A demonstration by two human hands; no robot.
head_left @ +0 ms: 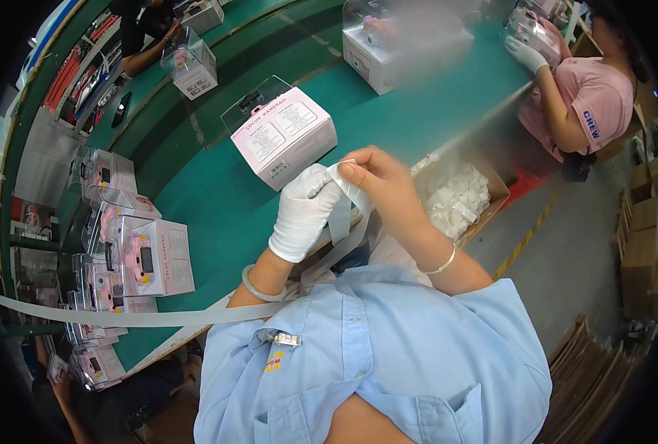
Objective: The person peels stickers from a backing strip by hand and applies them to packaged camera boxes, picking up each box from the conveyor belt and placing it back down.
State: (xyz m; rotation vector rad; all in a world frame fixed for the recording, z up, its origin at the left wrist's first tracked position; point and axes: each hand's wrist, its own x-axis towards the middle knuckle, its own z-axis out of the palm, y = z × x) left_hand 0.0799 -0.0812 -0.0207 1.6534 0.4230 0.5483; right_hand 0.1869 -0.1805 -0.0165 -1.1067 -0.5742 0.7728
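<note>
My left hand (pixel 304 211), in a white glove, is closed with its fingertips pinching a long, pale translucent strip (pixel 354 195). Bare, my right hand (pixel 381 181) pinches the same strip at its bend, close against the left fingertips. A loose length hangs below the hands, and a long stretch of strip runs across my front to the far left. Whether stickers sit on it is too fine to tell. Just beyond my hands, a white and pink camera box (pixel 284 140) with a clear plastic cover lies on the green table (pixel 222 189).
Several similar packages (pixel 173 255) crowd the table's left end. At right, an open carton (pixel 495 194) holds crumpled white scraps (pixel 458 200). Across the table, a person in pink (pixel 588 103) with white gloves handles another package (pixel 532 37). Flattened cardboard (pixel 592 370) stands at lower right.
</note>
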